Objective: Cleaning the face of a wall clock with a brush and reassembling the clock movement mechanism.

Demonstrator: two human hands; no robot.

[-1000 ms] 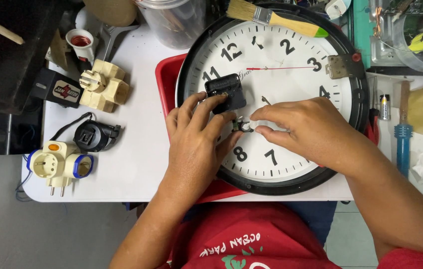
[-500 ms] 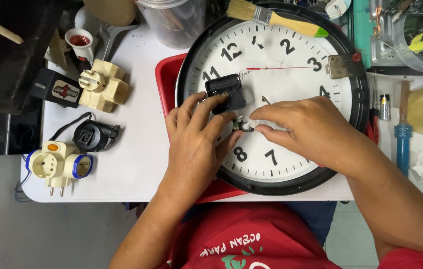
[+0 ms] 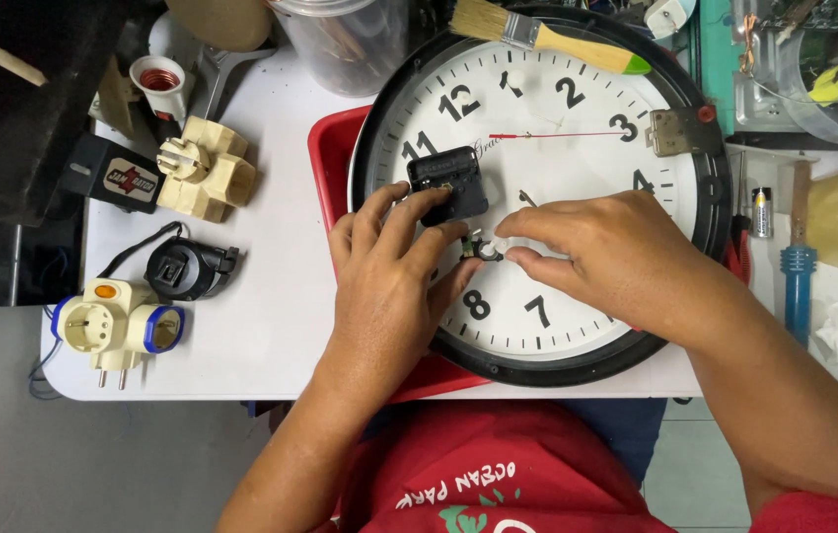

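Clock parts sit at the centre of the work: a big round wall clock with a black rim and white dial lies face up on a red tray on the white table, just in front of the person's red shirt. Lying flat, it cannot roll, and the tray likely keeps small pieces from straying.

Nearest the body, the left hand rests on the dial's lower left, its fingers curled around a small black clock movement box, which sits on the dial between the eleven and the centre; its slightly longer side runs roughly left to right, a little tilted. The right hand comes in from the right, thumb and forefinger pinched on a small metal ring-like part at the dial's centre; what exactly that part is I cannot tell. Both hands are thus closed in light grips, one steadying, one fiddling.

The red second hand lies nearly horizontal, pointing toward the three. A small metal bracket sits on the rim beside it.

Left of the tray lie a three-way plug adapter, a black plug and a cream multi-socket adapter. To the right are a blue-handled screwdriver and a small battery. Farthest off, a paintbrush rests across the clock's top edge.
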